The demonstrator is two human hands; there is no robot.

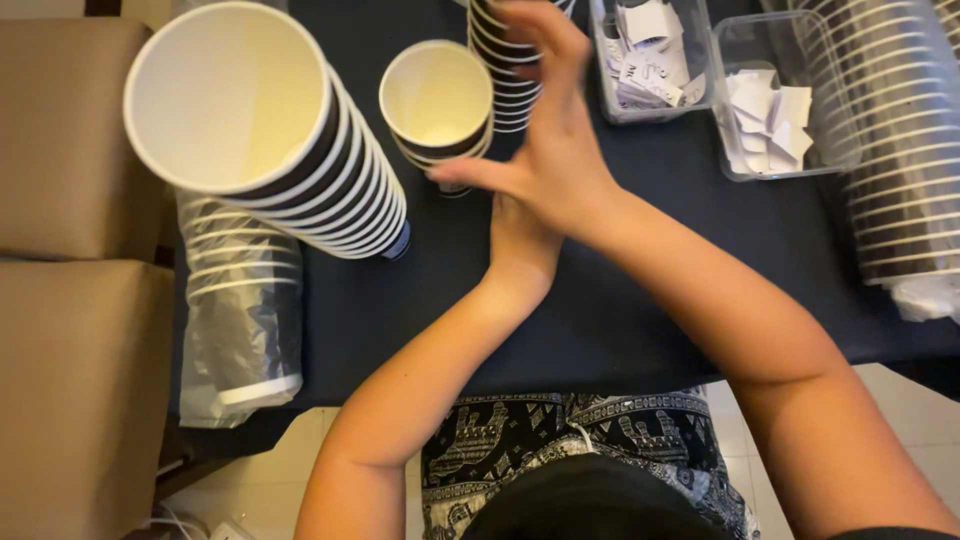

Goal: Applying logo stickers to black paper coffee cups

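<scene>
Head view: right hand before cup stack

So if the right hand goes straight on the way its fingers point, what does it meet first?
Most likely the stack of paper cups at the table's far edge. The right hand points up-frame and its fingertips already overlap that stack, though depth is unclear.

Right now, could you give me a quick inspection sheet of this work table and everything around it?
Surface: dark blue tablecloth.
Job's things: tall stack of dark paper cups with white rims; short cup stack; another cup stack by the right hand.
Clutter: two clear plastic tubs of white paper slips; plastic-wrapped cup sleeves.
Hands: left hand under the right; fingers spread, holding nothing.
Cables: white cord on the floor.
Surroundings: tan cushioned seat.
</scene>
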